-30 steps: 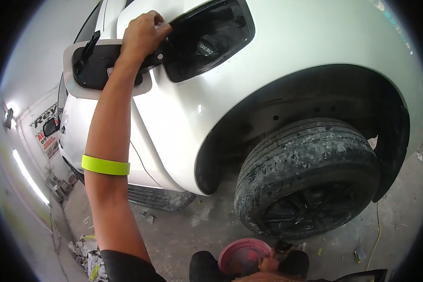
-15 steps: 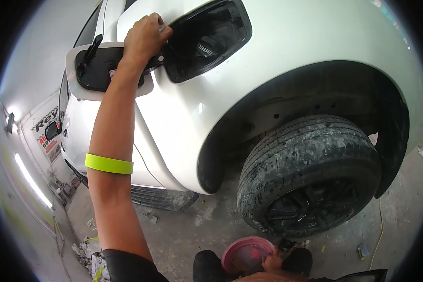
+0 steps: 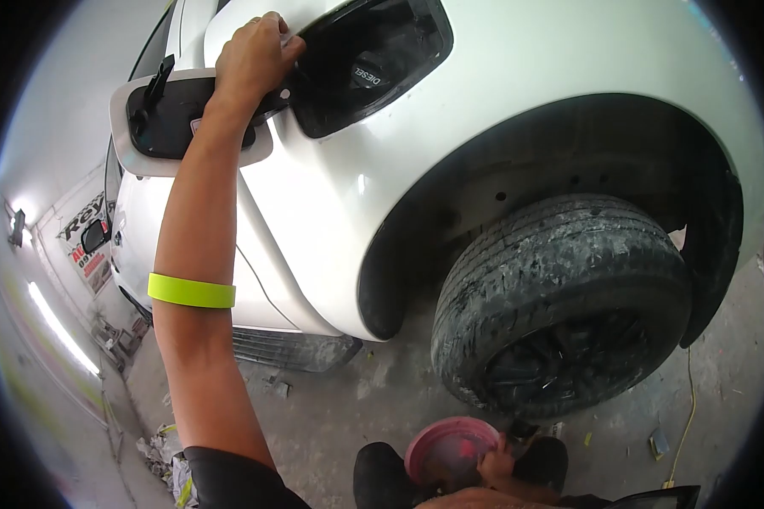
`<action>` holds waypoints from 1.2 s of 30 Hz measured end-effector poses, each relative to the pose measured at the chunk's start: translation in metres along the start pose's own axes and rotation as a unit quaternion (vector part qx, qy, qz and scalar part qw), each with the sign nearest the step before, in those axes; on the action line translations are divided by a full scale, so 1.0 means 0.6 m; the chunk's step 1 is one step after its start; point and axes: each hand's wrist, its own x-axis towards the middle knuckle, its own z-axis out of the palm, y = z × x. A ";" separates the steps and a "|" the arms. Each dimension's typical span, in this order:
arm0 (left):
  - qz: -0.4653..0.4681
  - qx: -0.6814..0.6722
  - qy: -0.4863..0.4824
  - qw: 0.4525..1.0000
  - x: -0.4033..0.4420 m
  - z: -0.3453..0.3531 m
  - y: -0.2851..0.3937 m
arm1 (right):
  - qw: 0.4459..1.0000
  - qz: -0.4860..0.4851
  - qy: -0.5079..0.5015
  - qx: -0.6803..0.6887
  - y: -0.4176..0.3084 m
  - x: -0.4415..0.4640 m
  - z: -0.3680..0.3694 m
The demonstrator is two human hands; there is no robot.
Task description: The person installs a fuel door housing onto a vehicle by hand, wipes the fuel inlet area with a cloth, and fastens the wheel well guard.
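My left hand [image 3: 257,58] reaches up to the white body panel beside the open fuel filler recess [image 3: 382,59]. Its fingers are pinched together, with a small pale bit of something showing between them that I cannot make out. Behind my wrist, the open fuel door [image 3: 157,123] stands out to the left, its black inner side facing me. Inside the recess sits a black cap marked DIESEL [image 3: 367,75]. Low in view, my right hand [image 3: 497,462] grips the rim of a pink basin [image 3: 416,450] holding cloudy liquid and a pinkish-red object.
Below the recess, a dusty rear tyre [image 3: 560,263] fills the wheel arch [image 3: 416,246]. A side step [image 3: 289,349] runs along the car's underside. Crumpled paper [image 3: 165,454] lies on the floor at lower left, and a yellow cord [image 3: 686,424] at right.
The view has shifted slightly, and my left hand shows a little higher and further left, still against the panel. My right hand stays at the basin rim.
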 end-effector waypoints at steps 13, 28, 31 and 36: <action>-0.111 -0.155 0.051 0.980 0.007 0.002 -0.004 | 1.000 -0.011 0.019 -0.001 0.005 0.002 0.008; 0.011 -0.254 0.193 0.948 -0.222 0.022 0.178 | 0.993 -0.040 -0.085 -0.066 0.046 0.007 0.062; -0.039 -0.290 0.159 0.943 -0.228 0.018 0.181 | 0.980 -0.063 0.107 -0.155 -0.024 -0.002 -0.056; -0.036 -0.264 0.148 0.952 -0.234 0.012 0.176 | 0.955 -0.165 -0.181 0.165 -0.160 0.026 -0.316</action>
